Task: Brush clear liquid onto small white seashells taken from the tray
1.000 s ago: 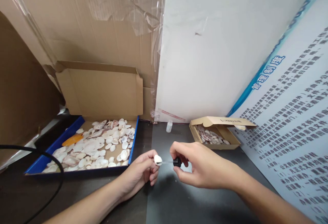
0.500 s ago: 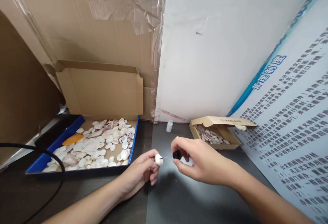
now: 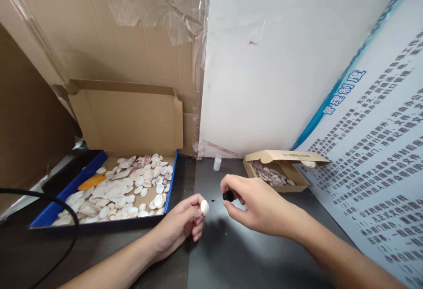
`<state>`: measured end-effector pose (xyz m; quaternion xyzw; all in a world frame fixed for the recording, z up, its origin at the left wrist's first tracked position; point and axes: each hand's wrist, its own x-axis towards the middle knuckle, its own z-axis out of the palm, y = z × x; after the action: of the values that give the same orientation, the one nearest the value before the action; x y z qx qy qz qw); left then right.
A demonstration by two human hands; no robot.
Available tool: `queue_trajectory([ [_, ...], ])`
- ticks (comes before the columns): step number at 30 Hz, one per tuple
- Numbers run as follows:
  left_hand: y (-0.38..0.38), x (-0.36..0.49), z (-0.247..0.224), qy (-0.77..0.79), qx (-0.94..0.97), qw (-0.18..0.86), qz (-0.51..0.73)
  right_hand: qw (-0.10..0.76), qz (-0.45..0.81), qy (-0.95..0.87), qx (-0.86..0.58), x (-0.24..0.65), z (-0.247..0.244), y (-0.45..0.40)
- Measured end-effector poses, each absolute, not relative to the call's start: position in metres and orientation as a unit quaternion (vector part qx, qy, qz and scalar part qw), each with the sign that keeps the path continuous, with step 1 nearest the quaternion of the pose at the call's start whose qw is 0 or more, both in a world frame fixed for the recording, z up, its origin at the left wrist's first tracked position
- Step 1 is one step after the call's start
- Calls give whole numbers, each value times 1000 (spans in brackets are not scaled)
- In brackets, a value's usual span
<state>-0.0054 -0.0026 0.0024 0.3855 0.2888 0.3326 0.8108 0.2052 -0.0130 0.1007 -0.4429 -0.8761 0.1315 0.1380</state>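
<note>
A small white seashell (image 3: pixel 205 208) is pinched between the thumb and fingers of my left hand (image 3: pixel 187 218). My right hand (image 3: pixel 253 203) grips a black brush cap (image 3: pixel 228 195) by its round top. The cap's thin stem is hard to see, and its dark bristle tip (image 3: pixel 213 200) points at the shell, a short gap away from it. Behind both hands a small clear bottle (image 3: pixel 217 163) stands upright on the dark table with no cap on it.
At left, a blue-edged cardboard box (image 3: pixel 169 187) holds many shells and an orange piece (image 3: pixel 91 182). A smaller box (image 3: pixel 299 187) with shells stands at right, lid partly raised. A black cable (image 3: pixel 75 218) curves across the left. Cardboard and white panels rise behind.
The brush tip, which was touching the shell, is now apart from it. The shell has turned slightly in my left hand, showing a smoother white face.
</note>
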Motion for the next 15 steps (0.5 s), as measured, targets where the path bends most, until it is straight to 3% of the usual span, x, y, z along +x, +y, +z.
queue_trajectory([
  [15, -2, -5, 0, 280, 425, 801, 316, 134, 119, -884, -432, 207, 99, -11],
])
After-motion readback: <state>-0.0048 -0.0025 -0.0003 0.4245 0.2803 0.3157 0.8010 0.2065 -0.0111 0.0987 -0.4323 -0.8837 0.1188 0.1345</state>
